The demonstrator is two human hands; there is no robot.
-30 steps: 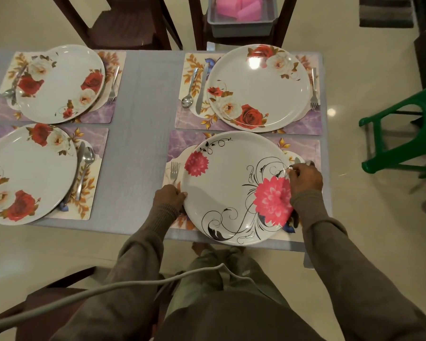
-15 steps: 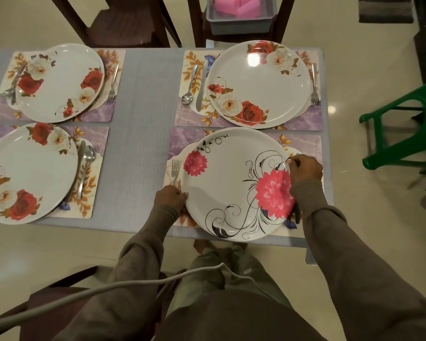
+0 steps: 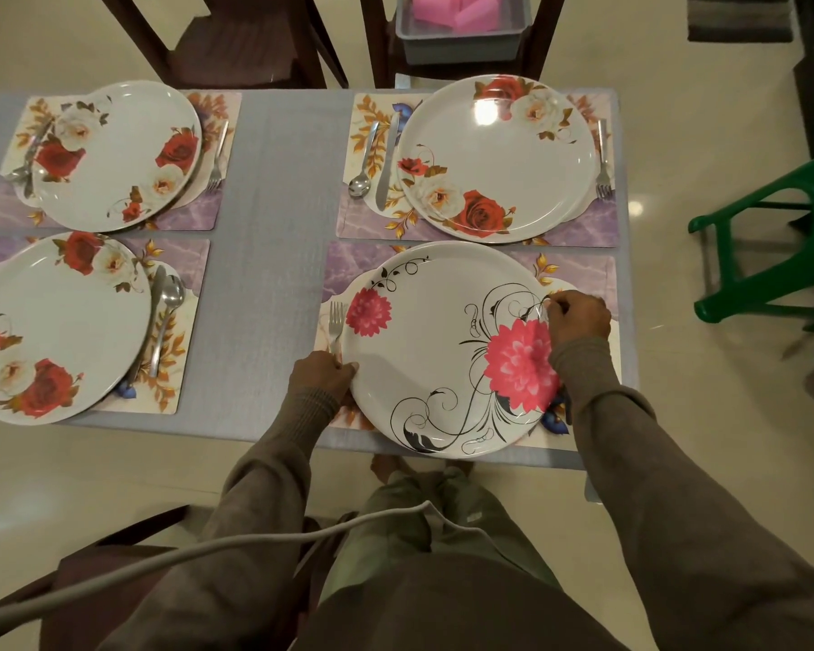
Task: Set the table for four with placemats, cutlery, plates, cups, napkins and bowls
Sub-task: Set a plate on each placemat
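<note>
All four placemats had cutlery and plates, both hands, left (image 3: 324, 371) and right (image 3: 579, 315), gripping the pink-flowered plate (image 3: 447, 350) at the table's (image 3: 264, 256) near edge; cups, napkins, bowls remained unset

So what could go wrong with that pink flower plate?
The pink flower plate sticks out a little past the table's near edge, so a bump might tip it off. The left hand grips its rim right by the fork, so sliding the plate could knock the fork crooked.
</note>
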